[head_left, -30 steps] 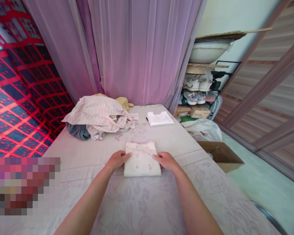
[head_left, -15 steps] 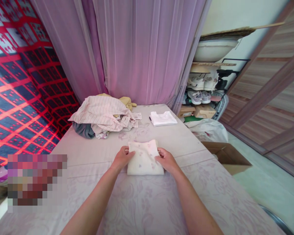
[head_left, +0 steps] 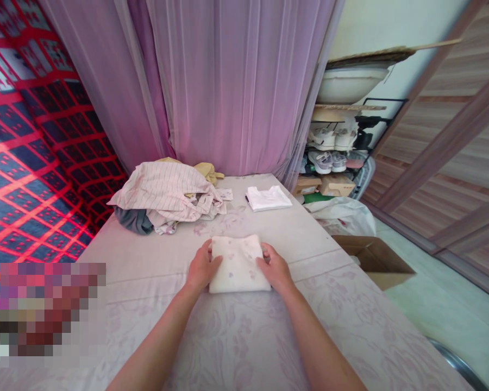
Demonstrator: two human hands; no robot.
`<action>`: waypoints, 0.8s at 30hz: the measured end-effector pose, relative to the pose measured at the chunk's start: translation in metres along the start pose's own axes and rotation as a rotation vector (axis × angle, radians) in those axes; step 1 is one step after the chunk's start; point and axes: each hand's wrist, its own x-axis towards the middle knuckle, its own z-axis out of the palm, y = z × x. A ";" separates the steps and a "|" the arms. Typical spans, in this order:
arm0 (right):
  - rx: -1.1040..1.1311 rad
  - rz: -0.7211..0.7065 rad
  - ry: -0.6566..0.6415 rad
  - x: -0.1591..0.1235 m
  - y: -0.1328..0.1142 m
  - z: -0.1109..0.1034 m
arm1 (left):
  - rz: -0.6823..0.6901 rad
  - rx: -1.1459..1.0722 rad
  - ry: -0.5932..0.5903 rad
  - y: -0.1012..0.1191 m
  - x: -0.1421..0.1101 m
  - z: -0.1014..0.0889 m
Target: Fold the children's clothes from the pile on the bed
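A cream garment with a sparse pale print lies folded into a near-square on the patterned bed sheet. My left hand grips its left edge, thumb on top and fingers at the side. At the opposite edge my right hand holds it the same way. The fingertips under the cloth are partly hidden. Farther back on the right sits a folded white garment. To the far left is a loose heap of clothes with a pink striped garment on top.
Purple curtains hang behind the bed. Right of it stand a shoe rack, a white plastic bag and an open cardboard box on the floor. A blurred-out patch covers the bed's left side.
The garment's far edge, bent and wavy half a second ago, now lies flatter. Both hands stay at its sides, the left slightly more upright along the edge. The camera view shifts a little.
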 end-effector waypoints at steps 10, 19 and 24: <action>-0.075 0.026 0.109 -0.001 0.000 0.004 | 0.064 0.044 0.026 0.006 0.004 0.003; -0.259 -0.347 0.183 -0.019 -0.015 0.002 | 0.544 0.386 0.006 0.022 -0.028 0.010; -0.420 -0.397 -0.091 -0.027 -0.023 0.017 | 0.527 0.408 -0.049 0.012 -0.032 0.031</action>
